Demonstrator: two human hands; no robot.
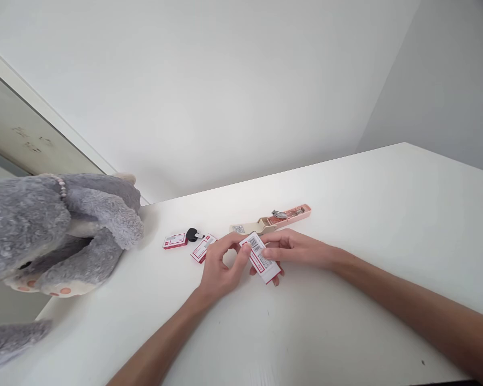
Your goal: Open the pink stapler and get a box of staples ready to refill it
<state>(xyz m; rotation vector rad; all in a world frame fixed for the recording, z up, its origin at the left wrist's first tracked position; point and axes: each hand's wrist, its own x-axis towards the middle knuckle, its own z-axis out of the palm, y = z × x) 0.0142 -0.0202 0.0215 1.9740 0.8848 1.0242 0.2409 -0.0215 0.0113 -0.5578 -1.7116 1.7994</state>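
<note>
Both hands hold a small white and red box (261, 258) with a barcode on its upper face, just above the white table (346, 214). My left hand (221, 268) pinches its near end with curled fingers. My right hand (293, 251) grips its far side, fingers wrapped under it. Just behind the hands lies a pink stapler (271, 219), opened out flat with its staple channel showing.
Two more small red and white boxes (174, 240) (203, 247) lie left of the hands, with a small black object (192, 234) between them. A grey plush toy (60, 230) sits at the table's left edge. White walls stand behind.
</note>
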